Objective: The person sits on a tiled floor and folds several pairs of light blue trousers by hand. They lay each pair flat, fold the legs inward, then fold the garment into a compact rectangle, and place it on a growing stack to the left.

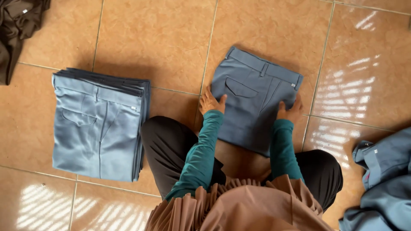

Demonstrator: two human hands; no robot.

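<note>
Left hand: left hand (211, 102) lies flat with fingers spread, palm down, pressing the left edge of the folded pair of blue-grey cotton trousers (252, 100), thumb reaching onto the cloth; nothing is grasped
Right hand: right hand (290, 111) rests on the right edge of the same trousers, fingers curled loosely over the fabric near the side seam; whether it pinches the cloth or only presses it cannot be told
Sleeves: both arms wear long teal knit sleeves (200, 149) that run from the body up to the wrists
Folded trousers: folded once into a rough rectangle, lying on the glossy orange-brown ceramic floor tiles (162, 38), slightly tilted, waistband and belt loops at the far end, a flap pocket facing up near the left hand
Stack: neat pile of folded blue-grey trousers (98, 124) sits well apart to the left, top piece showing its flap pocket and waistband, darker edges of the lower pieces visible along the far and right sides
Unfolded heap: loose heap of blue-grey garments (381, 184) lies at the right edge, crumpled
Dark cloth: dark brown crumpled cloth (17, 30) lies in the far left corner
Person: knees in black trousers (167, 141) rest on the tiles either side of the folded piece, with a pleated brown garment (239, 205) hanging at the near edge
</note>
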